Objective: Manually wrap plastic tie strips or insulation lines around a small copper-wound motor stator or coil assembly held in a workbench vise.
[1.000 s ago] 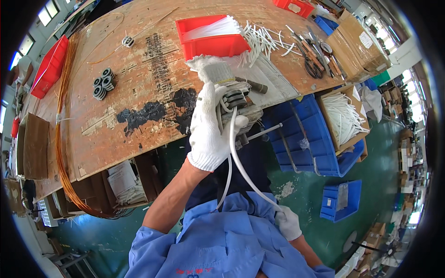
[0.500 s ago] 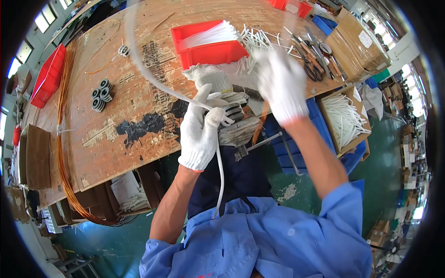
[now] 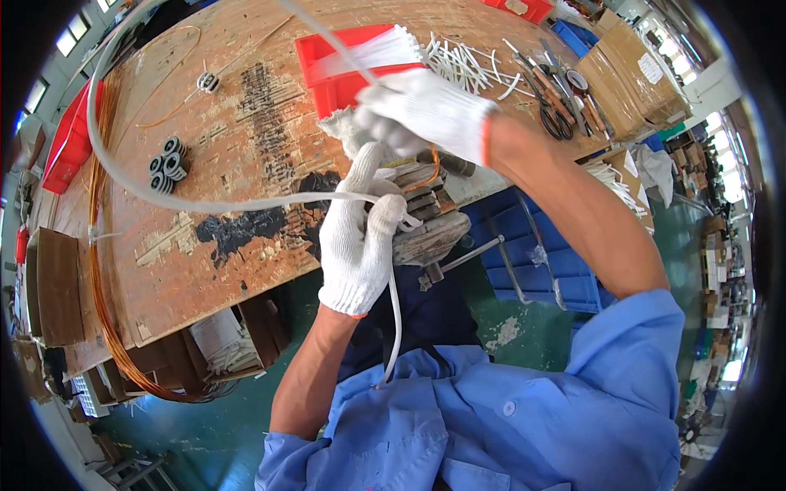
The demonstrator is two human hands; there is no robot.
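Both my hands wear white knitted gloves. My left hand [image 3: 354, 245] pinches a white flexible cord [image 3: 246, 201] between thumb and fingers, in front of the bench edge. From there the cord sweeps left in a wide loop out of view and comes back down to my right hand [image 3: 430, 110], whose fingers are curled round it and partly blurred. One tail hangs below my left hand towards my lap. Beside my left fingers, worn wooden clamp blocks [image 3: 430, 239] grip a dark ringed part [image 3: 422, 202], largely hidden. An orange wire [image 3: 435, 168] curves above it.
Behind my hands stands a red bin [image 3: 332, 94] of white strips. Black-and-white coils [image 3: 168, 166] and a copper wire bundle [image 3: 97, 270] lie left. Scissors [image 3: 557, 123] and other tools lie right, near a cardboard box [image 3: 630, 78]. A blue crate [image 3: 536, 254] sits below the edge.
My right hand has swung left and closer to my left hand, bringing the cord with it. The cord loop has swept left over the bench. My left hand keeps its pinch.
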